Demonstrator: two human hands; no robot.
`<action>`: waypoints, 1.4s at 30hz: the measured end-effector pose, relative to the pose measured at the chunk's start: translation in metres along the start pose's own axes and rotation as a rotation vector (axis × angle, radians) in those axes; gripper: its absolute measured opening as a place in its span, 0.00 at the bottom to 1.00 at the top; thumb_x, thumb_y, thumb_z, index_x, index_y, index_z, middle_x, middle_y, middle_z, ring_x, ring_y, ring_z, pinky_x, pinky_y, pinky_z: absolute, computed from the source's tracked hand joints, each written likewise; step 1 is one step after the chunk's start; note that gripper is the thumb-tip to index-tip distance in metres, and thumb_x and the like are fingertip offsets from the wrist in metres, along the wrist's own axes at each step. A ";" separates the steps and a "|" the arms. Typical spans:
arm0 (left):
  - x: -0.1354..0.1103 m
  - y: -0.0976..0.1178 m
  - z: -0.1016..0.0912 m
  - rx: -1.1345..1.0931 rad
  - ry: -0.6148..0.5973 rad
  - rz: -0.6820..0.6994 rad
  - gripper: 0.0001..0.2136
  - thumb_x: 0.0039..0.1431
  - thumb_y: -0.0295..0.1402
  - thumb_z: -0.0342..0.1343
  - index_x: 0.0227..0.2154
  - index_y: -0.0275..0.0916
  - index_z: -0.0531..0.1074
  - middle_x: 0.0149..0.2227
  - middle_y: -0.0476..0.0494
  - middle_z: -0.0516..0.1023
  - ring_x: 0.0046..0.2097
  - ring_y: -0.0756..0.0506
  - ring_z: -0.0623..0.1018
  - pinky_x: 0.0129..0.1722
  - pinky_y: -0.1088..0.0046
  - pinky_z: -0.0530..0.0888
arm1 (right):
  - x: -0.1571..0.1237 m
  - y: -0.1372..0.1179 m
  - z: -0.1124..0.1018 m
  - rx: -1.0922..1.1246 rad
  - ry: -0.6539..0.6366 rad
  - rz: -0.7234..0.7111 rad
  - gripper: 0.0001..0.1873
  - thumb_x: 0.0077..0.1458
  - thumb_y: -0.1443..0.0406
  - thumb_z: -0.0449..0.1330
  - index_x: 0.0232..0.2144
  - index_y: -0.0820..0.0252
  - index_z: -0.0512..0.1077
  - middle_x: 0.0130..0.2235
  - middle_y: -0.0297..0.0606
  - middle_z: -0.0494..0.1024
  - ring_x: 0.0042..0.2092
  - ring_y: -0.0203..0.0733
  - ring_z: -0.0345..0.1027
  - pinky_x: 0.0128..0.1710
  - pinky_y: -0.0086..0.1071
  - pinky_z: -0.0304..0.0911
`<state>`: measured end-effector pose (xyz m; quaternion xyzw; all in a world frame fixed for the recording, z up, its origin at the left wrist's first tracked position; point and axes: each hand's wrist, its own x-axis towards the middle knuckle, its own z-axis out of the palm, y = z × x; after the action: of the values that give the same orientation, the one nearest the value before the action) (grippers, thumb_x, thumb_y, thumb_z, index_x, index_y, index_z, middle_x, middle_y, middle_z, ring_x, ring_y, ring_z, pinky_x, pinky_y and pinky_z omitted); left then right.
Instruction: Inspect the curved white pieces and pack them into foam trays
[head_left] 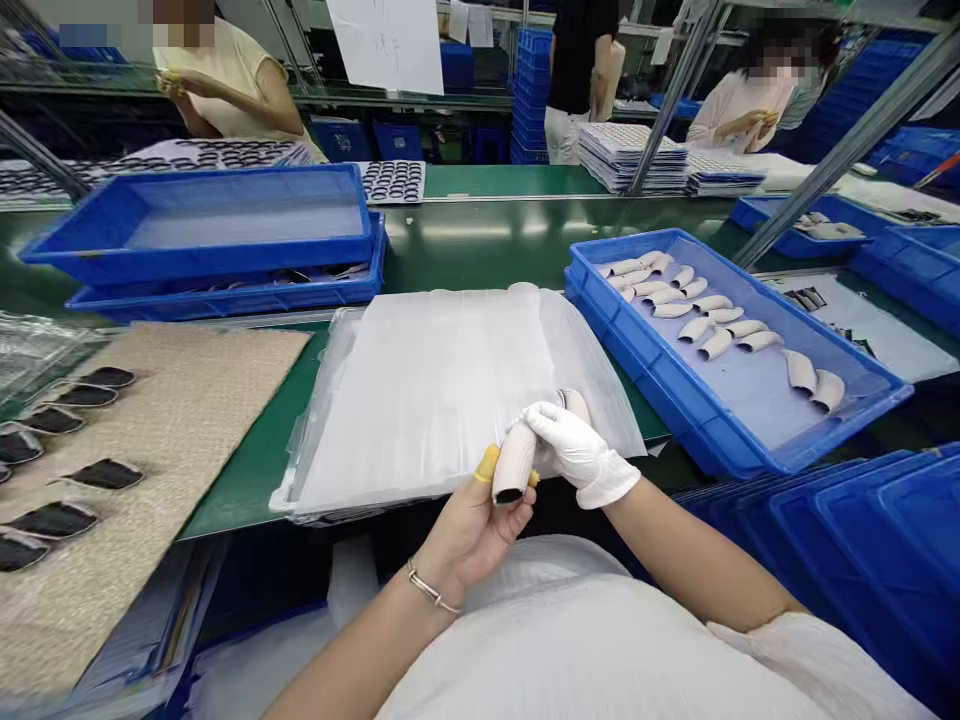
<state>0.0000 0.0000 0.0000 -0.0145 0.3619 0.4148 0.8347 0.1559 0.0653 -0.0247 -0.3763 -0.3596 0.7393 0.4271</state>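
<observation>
My left hand (476, 525), bare with yellow finger covers, grips a curved off-white shell-like piece (514, 462). The piece is hollow, and its dark open end points down toward me. In a white glove, my right hand (574, 450) pinches the upper end of the same piece. A second off-white piece (576, 403) lies just beyond my gloved fingers, partly hidden by them. Both hands are over the near edge of a pad covered in white foam sheet (442, 380).
Right of the pad, a blue tray (750, 400) holds several similar pieces. Dark oval parts (105, 475) lie on a beige textured board (195, 400) at left. Stacked blue trays (225, 270) stand behind it. A metal post (825, 170) slants at right. People work across the green bench (480, 240).
</observation>
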 end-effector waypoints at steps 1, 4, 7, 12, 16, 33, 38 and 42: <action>-0.001 0.000 -0.001 -0.037 -0.040 -0.004 0.20 0.71 0.40 0.46 0.38 0.27 0.76 0.29 0.38 0.81 0.26 0.50 0.80 0.26 0.78 0.80 | 0.000 0.000 0.001 0.027 -0.047 0.001 0.24 0.48 0.48 0.70 0.27 0.61 0.70 0.26 0.31 0.70 0.28 0.32 0.63 0.31 0.27 0.59; -0.002 -0.001 -0.005 -0.070 -0.148 -0.010 0.23 0.72 0.42 0.43 0.37 0.28 0.77 0.29 0.40 0.80 0.26 0.51 0.79 0.26 0.80 0.79 | -0.002 -0.002 0.001 0.042 -0.153 -0.012 0.23 0.48 0.48 0.71 0.31 0.60 0.72 0.29 0.32 0.72 0.30 0.33 0.64 0.31 0.27 0.59; -0.002 -0.002 -0.007 0.016 -0.242 -0.013 0.22 0.69 0.46 0.48 0.35 0.30 0.77 0.31 0.40 0.80 0.27 0.52 0.79 0.28 0.81 0.79 | -0.004 -0.010 0.000 -0.043 -0.205 -0.047 0.24 0.49 0.48 0.69 0.36 0.60 0.73 0.31 0.34 0.73 0.30 0.34 0.65 0.30 0.28 0.59; 0.001 0.001 -0.006 0.425 -0.199 0.210 0.21 0.58 0.51 0.61 0.41 0.36 0.74 0.31 0.46 0.78 0.32 0.49 0.79 0.34 0.74 0.79 | -0.003 -0.036 -0.007 -0.319 -0.112 -0.108 0.21 0.56 0.47 0.63 0.31 0.60 0.68 0.25 0.30 0.67 0.24 0.31 0.59 0.24 0.27 0.55; 0.003 0.007 -0.006 0.683 -0.182 0.293 0.31 0.57 0.60 0.54 0.49 0.36 0.71 0.34 0.43 0.79 0.34 0.47 0.79 0.36 0.71 0.77 | -0.007 -0.055 -0.005 -0.658 -0.130 -0.025 0.19 0.60 0.50 0.58 0.30 0.60 0.67 0.24 0.30 0.67 0.24 0.32 0.58 0.24 0.28 0.53; 0.003 0.006 -0.002 0.873 -0.150 0.052 0.23 0.59 0.56 0.56 0.36 0.37 0.70 0.31 0.44 0.79 0.31 0.48 0.81 0.32 0.74 0.76 | -0.008 -0.060 0.005 -1.287 -0.069 -0.169 0.25 0.61 0.48 0.54 0.20 0.59 0.59 0.23 0.30 0.63 0.29 0.36 0.56 0.38 0.35 0.52; 0.005 0.005 -0.001 0.872 -0.156 0.036 0.24 0.56 0.58 0.57 0.33 0.37 0.69 0.28 0.44 0.79 0.28 0.49 0.80 0.30 0.75 0.74 | -0.008 -0.058 0.005 -1.262 -0.069 -0.167 0.24 0.61 0.49 0.55 0.22 0.60 0.63 0.24 0.31 0.65 0.29 0.36 0.58 0.38 0.35 0.54; 0.006 0.007 -0.001 0.894 -0.176 0.056 0.24 0.55 0.58 0.58 0.32 0.37 0.68 0.25 0.46 0.77 0.25 0.50 0.77 0.28 0.75 0.73 | -0.008 -0.055 0.007 -1.200 -0.002 -0.166 0.22 0.60 0.49 0.56 0.25 0.60 0.67 0.27 0.33 0.70 0.34 0.39 0.63 0.42 0.36 0.55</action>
<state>-0.0036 0.0081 -0.0026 0.3924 0.4332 0.2398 0.7752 0.1724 0.0769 0.0276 -0.5213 -0.7426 0.3719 0.1962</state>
